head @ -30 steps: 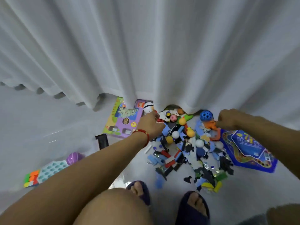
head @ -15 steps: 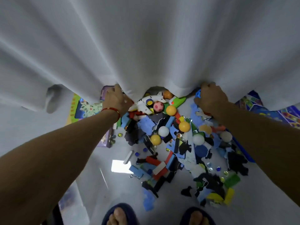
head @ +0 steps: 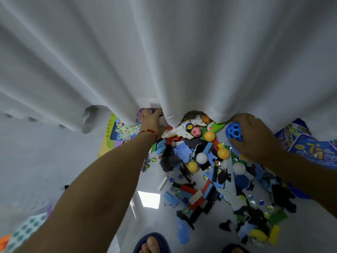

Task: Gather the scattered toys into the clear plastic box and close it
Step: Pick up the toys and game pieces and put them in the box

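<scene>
Left hand reaches under the white curtain hem — its grip is hidden. Loose toy pile litters the floor: light, rigid, rolling bits. Right hand cups the perforated blue ball — springy, easily pinched.

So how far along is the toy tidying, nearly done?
Barely begun. No clear box shows in this view, and nothing looks packed. In hand: the right hand grips a blue perforated rubber ball; the left hand reaches under the white curtain hem, its grasp hidden. Left: the heap of foam puzzle pieces and plastic blocks, the orange balls and glass beads, then closing the box.
</scene>
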Available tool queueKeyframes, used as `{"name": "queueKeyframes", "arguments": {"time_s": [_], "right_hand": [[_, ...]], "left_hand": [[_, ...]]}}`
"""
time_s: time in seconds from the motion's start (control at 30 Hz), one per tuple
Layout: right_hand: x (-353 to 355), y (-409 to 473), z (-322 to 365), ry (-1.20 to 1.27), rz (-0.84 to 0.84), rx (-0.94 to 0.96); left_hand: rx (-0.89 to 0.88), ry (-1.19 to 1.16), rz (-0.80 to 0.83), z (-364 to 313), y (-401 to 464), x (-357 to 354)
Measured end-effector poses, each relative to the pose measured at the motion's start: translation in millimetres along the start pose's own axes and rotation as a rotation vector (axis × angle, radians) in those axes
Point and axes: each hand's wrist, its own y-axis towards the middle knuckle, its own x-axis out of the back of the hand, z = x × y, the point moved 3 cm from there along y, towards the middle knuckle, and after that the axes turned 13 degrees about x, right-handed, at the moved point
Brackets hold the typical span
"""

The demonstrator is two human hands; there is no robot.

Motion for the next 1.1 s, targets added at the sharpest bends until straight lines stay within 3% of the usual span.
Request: {"name": "queueKeyframes", "arguments": {"time_s": [0.2, 0.33, 0.47, 0.63, 0.73, 0.83, 0.9, 1.1], "right_hand": [[73, 6, 118, 0.46, 0.572, -0.115], [114, 17, 244, 0.711, 0.647, -0.023], [124, 8, 375, 0.851, 0.668, 0.102], [97, -18, 477, 0.901, 0.832, 0.151], [93, -29, 488, 0.843, 0.866, 0.18], [102, -31, 466, 0.66, 0.875, 0.25], [115, -32, 435, 0.564, 0.881, 0.258], [157, -23, 285, 0.31, 0.641, 0.075]], "left_hand": [[0.139, -0.363, -0.091, 23, -104, 77], [0.143, -0.663, -0.204, 82, -194, 153], [0.413, -0.875, -0.245, 199, -283, 203], [0.697, -0.729, -0.211, 326, -363, 222], [0.721, -0.614, -0.223, 357, -385, 230], [0.601, -0.45, -0.188, 338, -388, 236], [0.472, -0.427, -0.168, 305, -379, 237], [0.109, -0.398, -0.025, 161, -332, 208]]}}
